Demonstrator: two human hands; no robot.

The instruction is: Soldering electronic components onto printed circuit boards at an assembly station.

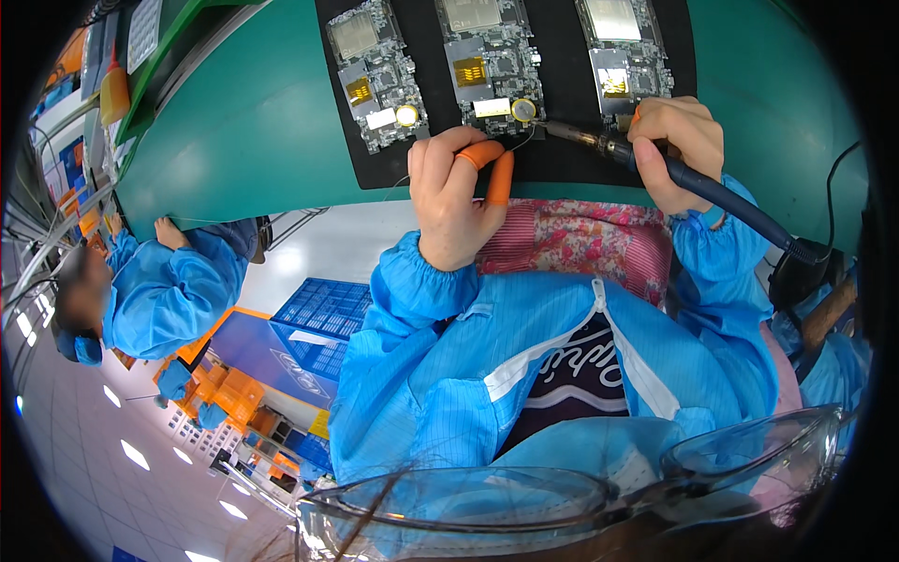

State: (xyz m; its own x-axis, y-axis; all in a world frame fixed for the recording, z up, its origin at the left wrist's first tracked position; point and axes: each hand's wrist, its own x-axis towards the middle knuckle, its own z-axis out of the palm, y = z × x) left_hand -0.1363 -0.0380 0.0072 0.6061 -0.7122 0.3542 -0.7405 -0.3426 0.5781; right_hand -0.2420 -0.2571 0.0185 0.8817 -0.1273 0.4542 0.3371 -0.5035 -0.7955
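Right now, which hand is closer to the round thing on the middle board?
Left: the left hand is just below and left of the round thing; the right hand is farther off, to its right.

A green tabletop spans the upper part, with pale floor below it, a blue crate and orange bins farther off, and bright lights across the tiled ceiling.

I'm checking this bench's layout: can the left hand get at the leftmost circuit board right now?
Probably yes: the left hand is close to the near end of the leftmost circuit board, with nothing visible blocking it, though it holds a thin wire.
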